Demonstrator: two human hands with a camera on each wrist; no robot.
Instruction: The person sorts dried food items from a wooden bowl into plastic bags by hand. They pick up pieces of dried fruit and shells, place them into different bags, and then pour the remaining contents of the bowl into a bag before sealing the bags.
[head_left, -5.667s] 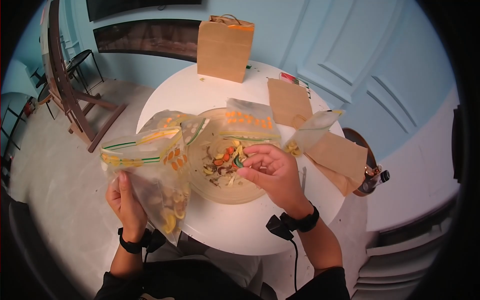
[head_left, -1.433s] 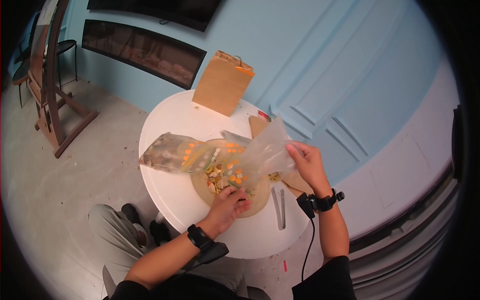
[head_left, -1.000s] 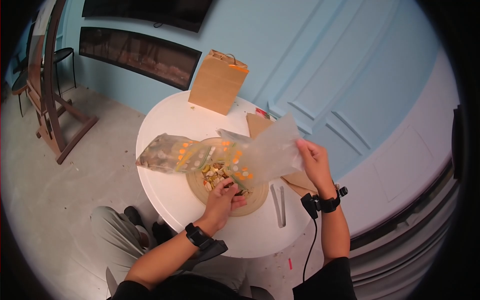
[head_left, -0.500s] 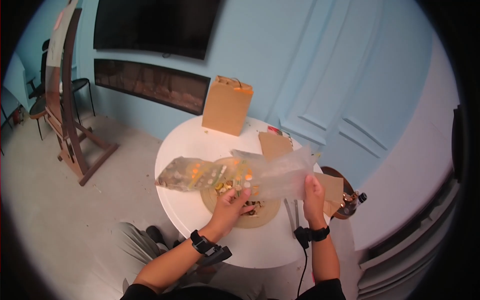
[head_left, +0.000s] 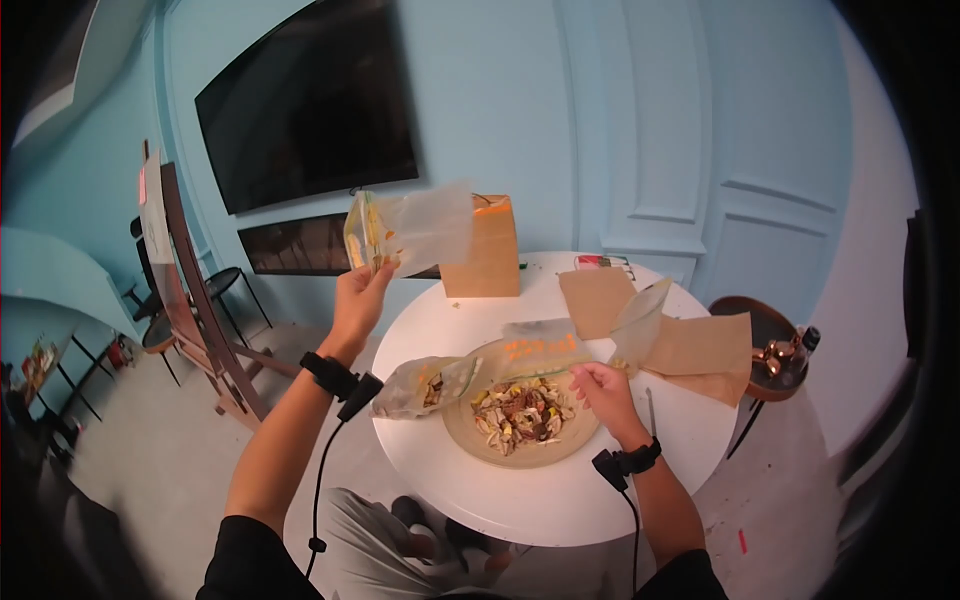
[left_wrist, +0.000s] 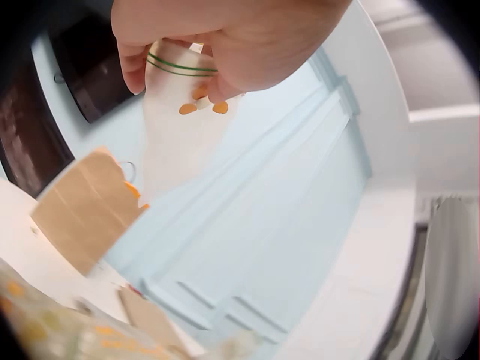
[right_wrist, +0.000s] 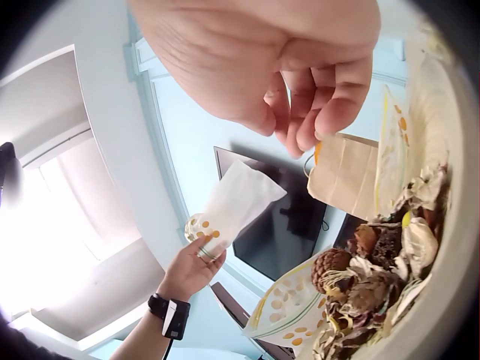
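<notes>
My left hand point(head_left: 362, 305) is raised to the left, above table height, pinching a frosted zip bag point(head_left: 425, 225) near its zip end. Orange dots and green zip lines mark this bag, and in the left wrist view it hangs flat. My right hand point(head_left: 608, 400) hovers at the right side of a round tan tray point(head_left: 555, 452), its fingers loosely curled around nothing. Dried potpourri point(head_left: 522, 412), with cones, petals and curled slices, is heaped in the tray. Another zip bag point(head_left: 405, 388) lies at the tray's left, some pieces still inside. A third zip bag point(head_left: 545, 345) lies across the tray's back edge.
An upright paper bag point(head_left: 485, 260) stands at the table's back. Two flat paper bags point(head_left: 597, 300) and a standing zip bag point(head_left: 640, 322) are on the right, near metal tongs point(head_left: 651, 408). A side table point(head_left: 735, 315) with a dark bottle point(head_left: 809, 341) stands beyond.
Both hands held the zip bag over the tray half a second ago; the right hand has let go and the left has lifted it up and left. The heap is larger than 5.7 s ago.
</notes>
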